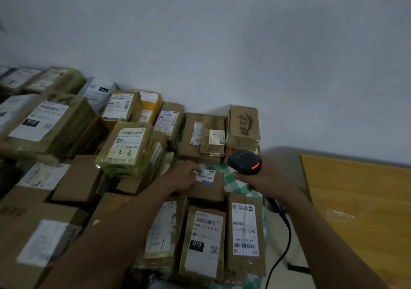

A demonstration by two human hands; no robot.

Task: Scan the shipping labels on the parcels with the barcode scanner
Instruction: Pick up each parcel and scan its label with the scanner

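A black barcode scanner (244, 161) with a glowing red strip and trailing black cable points at a small brown parcel (205, 188), whose white barcode label (204, 176) faces up among taped cardboard parcels.

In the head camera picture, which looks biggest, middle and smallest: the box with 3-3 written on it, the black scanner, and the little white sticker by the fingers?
1. Box marked 3-3, biggest.
2. Black scanner.
3. Little white sticker, smallest.

The scanner and sticker look fairly close in size, so that order is less sure.
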